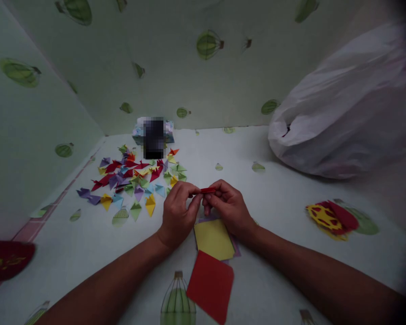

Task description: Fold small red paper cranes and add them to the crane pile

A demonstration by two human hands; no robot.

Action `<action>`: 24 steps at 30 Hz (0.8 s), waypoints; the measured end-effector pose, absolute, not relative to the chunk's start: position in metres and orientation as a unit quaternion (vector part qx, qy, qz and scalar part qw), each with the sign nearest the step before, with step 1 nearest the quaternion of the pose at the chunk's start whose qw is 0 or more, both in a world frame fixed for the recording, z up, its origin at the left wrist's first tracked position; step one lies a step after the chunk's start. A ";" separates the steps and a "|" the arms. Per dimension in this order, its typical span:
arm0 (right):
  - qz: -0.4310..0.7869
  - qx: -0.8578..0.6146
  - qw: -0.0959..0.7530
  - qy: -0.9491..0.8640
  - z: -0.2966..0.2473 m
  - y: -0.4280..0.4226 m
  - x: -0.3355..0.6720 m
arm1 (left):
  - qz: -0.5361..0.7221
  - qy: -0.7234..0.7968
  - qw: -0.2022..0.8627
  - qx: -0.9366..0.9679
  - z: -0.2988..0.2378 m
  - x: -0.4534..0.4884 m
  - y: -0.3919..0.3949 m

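Observation:
Between my two hands is a small folded piece of red paper point(208, 190), narrow and seen nearly edge-on. My left hand point(182, 210) pinches its left end with thumb and forefinger. At the other end, the fingers of my right hand point(230, 205) are closed on it, partly hiding it. Just below my hands lies a stack of square paper, a yellow sheet point(214, 239) on top with purple edges showing under it. A red paper square point(211, 286) overlaps the stack's near corner. To the left, many folded paper birds point(135, 176) in several colours lie scattered.
Behind the birds stands a patterned box point(169, 131) with a blurred dark object in front. A large white plastic bag point(331, 117) bulges at the right. Red and yellow paper cut-outs point(331, 219) lie at right. A dark red item point(8, 259) sits at the left edge.

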State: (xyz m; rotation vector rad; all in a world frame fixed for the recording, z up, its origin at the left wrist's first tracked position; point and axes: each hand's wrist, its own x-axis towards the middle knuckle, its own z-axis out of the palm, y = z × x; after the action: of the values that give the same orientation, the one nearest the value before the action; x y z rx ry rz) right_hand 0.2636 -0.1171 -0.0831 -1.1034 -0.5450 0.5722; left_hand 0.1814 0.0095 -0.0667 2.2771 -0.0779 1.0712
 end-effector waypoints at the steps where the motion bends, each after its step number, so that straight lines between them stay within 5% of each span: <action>1: 0.265 -0.509 0.780 -0.251 -0.083 -0.117 0.264 | 0.405 -0.031 0.307 0.860 -0.067 0.181 0.010; 24: 0.256 -0.539 0.739 -0.315 -0.082 -0.120 0.264 | 0.341 0.026 0.397 0.852 -0.071 0.182 0.012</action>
State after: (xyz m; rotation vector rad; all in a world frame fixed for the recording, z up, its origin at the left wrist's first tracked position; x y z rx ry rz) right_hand 0.2641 -0.1195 -0.0819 -1.1823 -0.6907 0.5613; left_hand 0.1815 0.0118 -0.0710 2.1573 0.0646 0.8626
